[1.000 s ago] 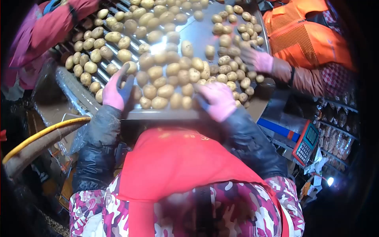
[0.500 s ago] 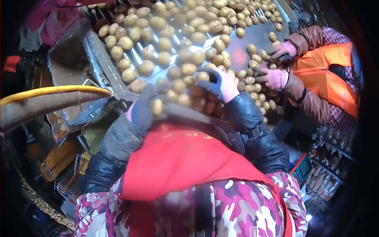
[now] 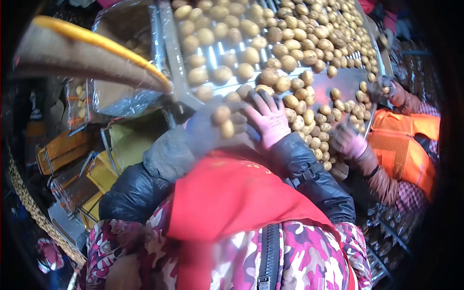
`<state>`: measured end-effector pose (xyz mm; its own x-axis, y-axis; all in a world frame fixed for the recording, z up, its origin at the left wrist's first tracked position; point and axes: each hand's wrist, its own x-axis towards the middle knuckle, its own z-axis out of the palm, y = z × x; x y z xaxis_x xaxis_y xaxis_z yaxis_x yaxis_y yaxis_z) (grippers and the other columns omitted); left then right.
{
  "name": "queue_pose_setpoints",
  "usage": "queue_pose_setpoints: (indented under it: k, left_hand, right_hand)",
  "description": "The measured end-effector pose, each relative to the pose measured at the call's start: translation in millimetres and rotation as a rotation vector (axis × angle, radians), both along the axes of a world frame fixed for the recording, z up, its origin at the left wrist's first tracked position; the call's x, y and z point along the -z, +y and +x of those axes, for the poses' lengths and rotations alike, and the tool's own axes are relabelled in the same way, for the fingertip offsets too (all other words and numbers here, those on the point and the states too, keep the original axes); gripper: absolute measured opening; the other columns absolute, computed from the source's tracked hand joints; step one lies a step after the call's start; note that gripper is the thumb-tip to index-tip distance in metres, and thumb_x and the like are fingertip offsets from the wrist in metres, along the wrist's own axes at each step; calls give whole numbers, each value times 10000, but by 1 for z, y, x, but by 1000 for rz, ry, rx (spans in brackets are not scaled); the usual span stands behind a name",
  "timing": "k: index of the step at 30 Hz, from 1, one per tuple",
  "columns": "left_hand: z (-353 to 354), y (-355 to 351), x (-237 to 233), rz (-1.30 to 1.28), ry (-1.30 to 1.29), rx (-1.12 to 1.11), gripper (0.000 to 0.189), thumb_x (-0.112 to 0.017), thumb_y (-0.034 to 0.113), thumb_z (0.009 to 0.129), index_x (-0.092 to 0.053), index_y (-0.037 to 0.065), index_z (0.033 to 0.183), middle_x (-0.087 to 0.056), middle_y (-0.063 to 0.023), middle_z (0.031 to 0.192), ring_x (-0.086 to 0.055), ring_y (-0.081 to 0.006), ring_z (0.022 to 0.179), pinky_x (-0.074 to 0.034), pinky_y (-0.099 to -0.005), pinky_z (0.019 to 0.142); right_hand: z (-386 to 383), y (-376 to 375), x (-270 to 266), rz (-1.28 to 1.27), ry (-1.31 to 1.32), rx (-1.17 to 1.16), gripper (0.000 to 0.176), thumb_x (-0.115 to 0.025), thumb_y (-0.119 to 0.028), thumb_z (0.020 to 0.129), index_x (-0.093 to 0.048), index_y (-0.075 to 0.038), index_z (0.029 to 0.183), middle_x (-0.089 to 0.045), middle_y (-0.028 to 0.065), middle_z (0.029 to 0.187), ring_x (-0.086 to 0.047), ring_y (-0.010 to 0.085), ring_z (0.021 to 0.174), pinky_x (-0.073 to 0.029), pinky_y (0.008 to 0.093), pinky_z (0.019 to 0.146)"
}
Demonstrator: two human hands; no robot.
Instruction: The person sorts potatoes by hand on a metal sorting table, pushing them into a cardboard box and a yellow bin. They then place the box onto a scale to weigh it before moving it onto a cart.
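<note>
My left hand, in a grey glove and smeared by motion, is in front of my red apron. Two small potatoes show against its palm and fingers, so it seems to hold them. Beside it, my right hand wears a glove with a pink back and dark fingertips. Its fingers are spread, pointing at the near edge of the potato heap, and no potato shows in its grip. Just beyond the fingertips lie a larger brown potato and several others on the metal sorting table.
Many potatoes cover the rollers ahead. At right, a co-worker in an orange vest has one gloved hand by the potatoes. At left are a yellow-edged chute, a plastic-lined box and yellow crates.
The view has swung, shifting the rollers right. My right hand has gone from curled over a potato to spread fingers. My left hand, now with two potatoes against it, is nearer my right.
</note>
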<state>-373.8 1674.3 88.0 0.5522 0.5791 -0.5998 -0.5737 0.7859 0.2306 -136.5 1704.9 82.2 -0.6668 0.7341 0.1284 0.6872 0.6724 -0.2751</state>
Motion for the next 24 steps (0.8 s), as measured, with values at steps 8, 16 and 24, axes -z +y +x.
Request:
queue_pose_setpoints:
  k: [8, 16, 24]
  left_hand:
    - [22, -39, -27, 167, 467, 121, 882, -420, 809, 927, -666, 54, 1311, -684, -94, 934, -657, -215, 805, -558, -357, 730]
    - [-26, -54, -11, 301, 338, 42, 556, -567, 478, 1026, -628, -5, 1296, -677, -76, 876, -667, -168, 720, -537, -269, 627]
    - [-125, -122, 41, 735, 2066, 242, 491, -745, 231, 929, -627, 33, 1363, -687, -209, 1185, -677, -356, 1069, -557, -448, 927]
  right_hand:
    - [71, 66, 31, 84, -147, 387, 583, -703, -389, 903, -581, -160, 1425, -495, 175, 1525, -425, 424, 1425, -364, 513, 1165]
    - [-3, 27, -34, -145, 97, 459, 474, -717, -282, 905, -610, -67, 1314, -612, 170, 1281, -597, 348, 1171, -503, 433, 970]
    - [-6, 41, 6, -127, 92, -36, 565, -696, -337, 879, -552, -150, 1393, -519, 163, 1454, -446, 362, 1401, -322, 547, 1157]
